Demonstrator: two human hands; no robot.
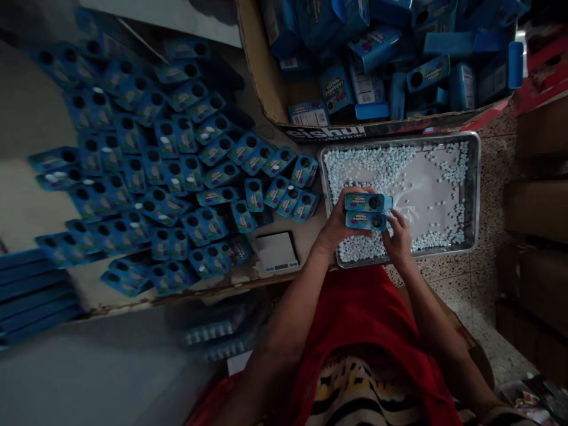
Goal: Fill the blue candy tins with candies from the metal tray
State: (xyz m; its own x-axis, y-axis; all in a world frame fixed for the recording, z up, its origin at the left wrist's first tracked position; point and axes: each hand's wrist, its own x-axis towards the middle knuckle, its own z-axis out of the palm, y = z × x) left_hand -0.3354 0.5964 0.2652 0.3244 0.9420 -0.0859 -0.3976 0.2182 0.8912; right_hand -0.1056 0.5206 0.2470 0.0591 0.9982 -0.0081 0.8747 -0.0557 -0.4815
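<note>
Two small blue boxes (pixel 366 203) with round dark holes lie side by side in my left hand (pixel 336 228), whose fingers are wrapped round them from the left and below. My right hand (pixel 398 238) is at their right end, its fingertips by the box edges; whether it grips anything is too small to tell. Both hands are over a metal tray (pixel 474 195) of small pale blue and white candies (pixel 377 158), heaped mostly along its edges.
Many blue boxes (pixel 133 160) with holes cover the table on the left. A small scale (pixel 276 251) sits near the table's front edge. Behind the tray stands a large carton (pixel 266 94) of blue boxes. Brown cartons (pixel 539 207) are at the right.
</note>
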